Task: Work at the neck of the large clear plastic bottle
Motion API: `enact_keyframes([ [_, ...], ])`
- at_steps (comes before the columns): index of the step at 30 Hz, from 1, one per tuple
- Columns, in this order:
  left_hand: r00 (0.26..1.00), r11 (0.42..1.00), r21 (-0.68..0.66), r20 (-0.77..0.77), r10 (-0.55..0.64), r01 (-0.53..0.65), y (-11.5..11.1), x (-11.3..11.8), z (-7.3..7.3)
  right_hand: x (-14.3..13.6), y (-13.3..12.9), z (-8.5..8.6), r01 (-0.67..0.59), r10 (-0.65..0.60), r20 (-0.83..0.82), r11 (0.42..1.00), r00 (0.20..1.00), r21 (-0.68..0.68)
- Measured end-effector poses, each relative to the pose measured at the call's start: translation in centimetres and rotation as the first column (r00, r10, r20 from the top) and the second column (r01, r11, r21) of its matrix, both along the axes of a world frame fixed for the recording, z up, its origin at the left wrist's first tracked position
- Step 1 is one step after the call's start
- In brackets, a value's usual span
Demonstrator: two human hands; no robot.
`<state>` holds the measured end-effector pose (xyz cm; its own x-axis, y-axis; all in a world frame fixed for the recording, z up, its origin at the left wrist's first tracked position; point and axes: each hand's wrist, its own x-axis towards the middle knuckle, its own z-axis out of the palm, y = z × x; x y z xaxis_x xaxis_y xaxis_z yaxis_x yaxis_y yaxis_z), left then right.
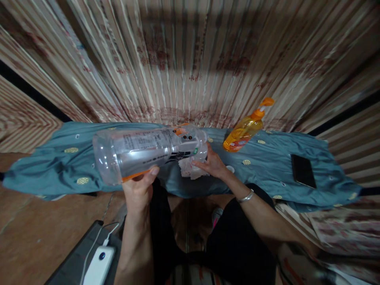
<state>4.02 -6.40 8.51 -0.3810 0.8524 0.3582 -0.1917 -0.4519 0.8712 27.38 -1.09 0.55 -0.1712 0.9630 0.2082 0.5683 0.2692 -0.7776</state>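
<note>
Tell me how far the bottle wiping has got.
Done: the clear plastic bottle is off the blue cloth and looks empty. In hand: the left hand holds it sideways near its base, while the right hand presses a crumpled white tissue at its neck end. Left: the orange pump bottle stands untouched; how clean the bottle is cannot be judged.

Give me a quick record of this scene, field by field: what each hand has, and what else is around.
left hand: grip on a clear plastic bottle, held sideways
right hand: at the bottle's neck end, holding a white cloth
surface: blue cloth
on it: orange pump bottle, black phone
below left: white power bank with cable
</note>
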Motion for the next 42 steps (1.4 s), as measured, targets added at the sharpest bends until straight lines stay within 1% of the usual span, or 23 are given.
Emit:
enact_keyframes([
  [5, 0.999, 0.999, -0.033, 0.012, 0.037, -0.036, 0.1, -0.1, -0.3, 0.0, 0.1, -0.3, 0.031, -0.031, 0.012, 1.0, 0.999, -0.004],
  [10, 0.999, 0.999, -0.03, 0.034, 0.03, -0.029, 0.2, -0.2, -0.5, -0.1, 0.1, -0.1, 0.016, -0.017, 0.031, 1.0, 0.999, 0.027],
  [15, 0.997, 0.997, -0.038, 0.033, 0.066, -0.064, 0.2, -0.3, -0.8, 0.0, 0.1, 0.0, 0.015, -0.015, 0.026, 1.0, 1.0, 0.009],
  [23, 0.998, 0.998, -0.02, 0.019, 0.055, -0.055, 0.2, 0.1, -0.2, 0.2, 0.6, -0.9, 0.02, -0.021, 0.029, 0.999, 0.999, 0.045],
  [28, 0.999, 0.999, -0.02, 0.003, 0.042, -0.042, 0.2, 0.0, -0.1, 0.3, 0.7, -1.1, 0.022, -0.026, 0.053, 0.997, 0.998, 0.069],
  [33, 0.999, 0.999, -0.03, 0.031, 0.041, -0.04, 0.2, 0.2, 0.1, 0.2, 0.8, -1.0, 0.01, -0.012, 0.04, 0.998, 0.999, 0.056],
  [38, 0.999, 0.999, -0.02, -0.023, 0.031, -0.031, 0.2, 0.3, 0.5, 0.1, 0.7, -0.6, 0.011, -0.012, 0.024, 0.999, 1.0, 0.04],
  [42, 0.999, 0.999, -0.01, -0.033, 0.031, -0.032, 0.2, 0.3, 0.6, 0.0, 0.6, -0.4, 0.021, -0.022, 0.035, 0.999, 0.999, 0.032],
])
